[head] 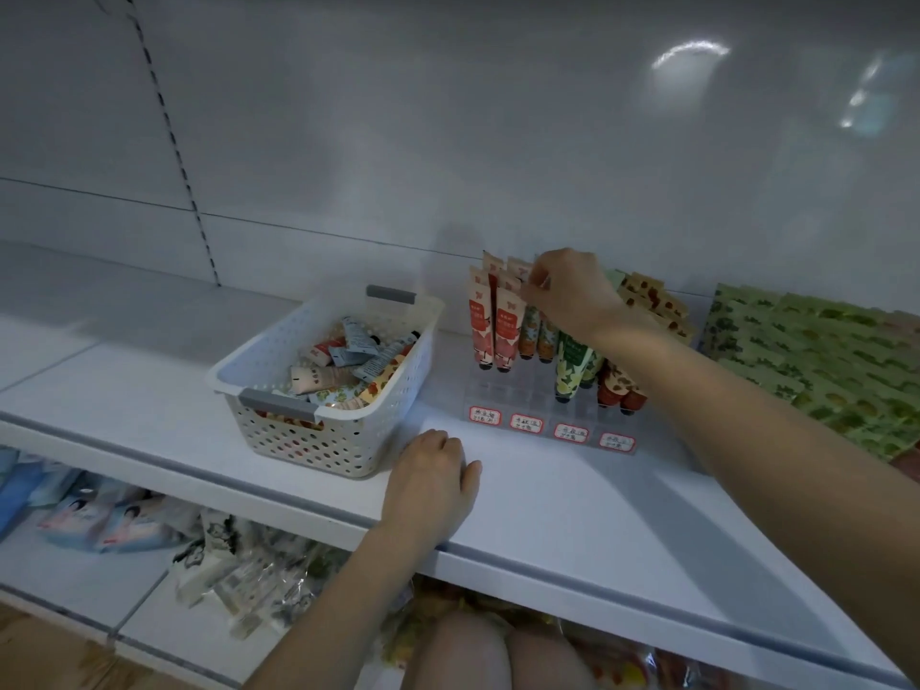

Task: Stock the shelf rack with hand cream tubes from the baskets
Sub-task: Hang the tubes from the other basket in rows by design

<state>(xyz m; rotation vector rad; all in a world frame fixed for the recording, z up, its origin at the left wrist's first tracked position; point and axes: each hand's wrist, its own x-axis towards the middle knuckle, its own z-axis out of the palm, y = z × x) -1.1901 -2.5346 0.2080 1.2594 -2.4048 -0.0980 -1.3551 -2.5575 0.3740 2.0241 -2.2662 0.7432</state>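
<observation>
A clear acrylic rack (pixel 547 415) with red-edged labels stands on the white shelf (pixel 572 515). Upright hand cream tubes fill it: pink ones (pixel 493 336) at the left, orange-patterned, green (pixel 572 371) and red ones to the right. My right hand (pixel 567 291) reaches over the rack, fingers pinched on the top of an orange-patterned tube (pixel 530 333) in the second column. A white perforated basket (pixel 328 425) left of the rack holds several loose tubes (pixel 348 366). My left hand (pixel 433 475) rests flat on the shelf in front of the basket's right corner, holding nothing.
Green patterned packets (pixel 821 361) lie stacked on the shelf right of the rack. The white back panel rises behind. The lower shelf holds blue-and-white packets (pixel 99 520) and clear wrapped goods (pixel 249 580). My knees (pixel 498 654) show at the bottom.
</observation>
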